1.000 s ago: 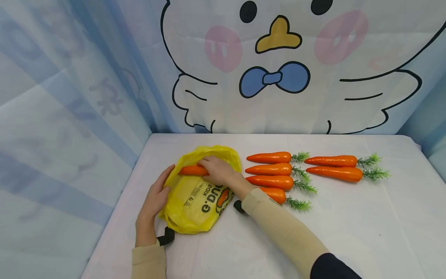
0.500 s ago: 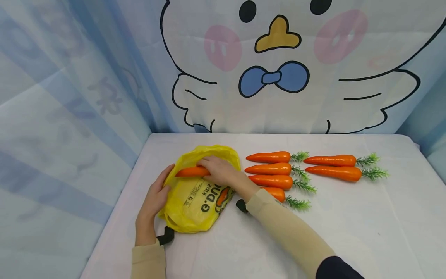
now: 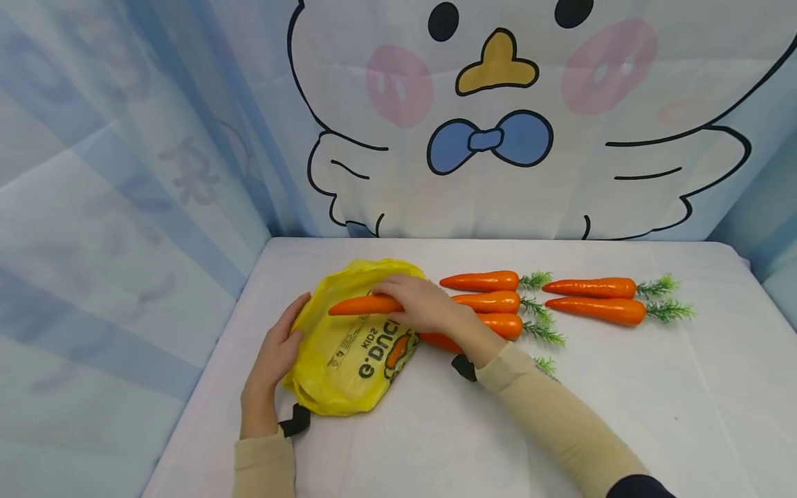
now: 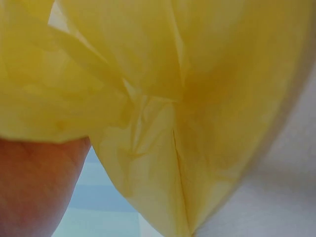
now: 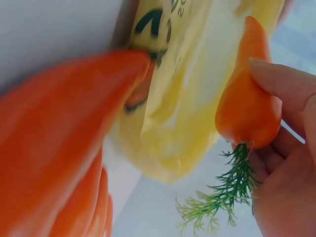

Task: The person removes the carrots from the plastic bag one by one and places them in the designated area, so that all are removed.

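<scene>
My right hand holds an orange carrot by its thick end, its tip pointing left over the mouth of a yellow plastic bag. In the right wrist view, thumb and fingers grip the carrot, and its green leafy top hangs free. My left hand grips the bag's left edge and keeps the mouth spread. Yellow film fills most of the left wrist view, with part of the hand at its lower left. The bag's inside bottom is hidden.
Just right of the bag lies a column of several carrots, the nearest partly hidden by my right forearm. Two more carrots lie farther right. A white cloth covers the table, and a printed curtain hangs behind its back edge.
My right hand has drawn back to the right and out of the bag's mouth, bringing the carrot along. The left hand and the bag stay nearly where they were.
</scene>
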A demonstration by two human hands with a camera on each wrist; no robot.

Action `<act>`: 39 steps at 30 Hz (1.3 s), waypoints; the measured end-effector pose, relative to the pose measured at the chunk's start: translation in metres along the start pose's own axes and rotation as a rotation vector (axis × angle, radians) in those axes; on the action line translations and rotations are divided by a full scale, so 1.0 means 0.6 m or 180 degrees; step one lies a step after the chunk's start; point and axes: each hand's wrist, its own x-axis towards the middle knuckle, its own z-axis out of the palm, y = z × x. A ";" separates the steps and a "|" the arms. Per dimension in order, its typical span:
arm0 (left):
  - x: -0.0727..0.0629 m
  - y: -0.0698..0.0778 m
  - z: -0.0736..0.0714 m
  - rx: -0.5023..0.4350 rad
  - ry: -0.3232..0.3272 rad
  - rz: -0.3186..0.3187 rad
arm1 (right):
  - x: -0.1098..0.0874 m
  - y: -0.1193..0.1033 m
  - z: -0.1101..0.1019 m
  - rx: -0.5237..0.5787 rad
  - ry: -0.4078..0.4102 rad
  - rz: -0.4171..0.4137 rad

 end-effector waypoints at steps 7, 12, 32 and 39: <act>0.000 0.002 -0.001 0.0031 -0.0010 -0.0037 | -0.045 0.025 -0.029 0.0036 0.0128 0.0061; 0.001 0.002 0.002 0.0014 -0.0037 -0.0032 | -0.084 0.050 -0.049 0.0032 0.0261 0.0065; 0.001 0.000 0.006 0.0063 -0.0021 -0.0168 | -0.222 0.144 -0.094 0.0062 0.0640 0.0420; 0.002 0.002 0.006 0.0082 -0.0019 -0.0172 | -0.264 0.169 -0.110 0.0056 0.0812 0.0362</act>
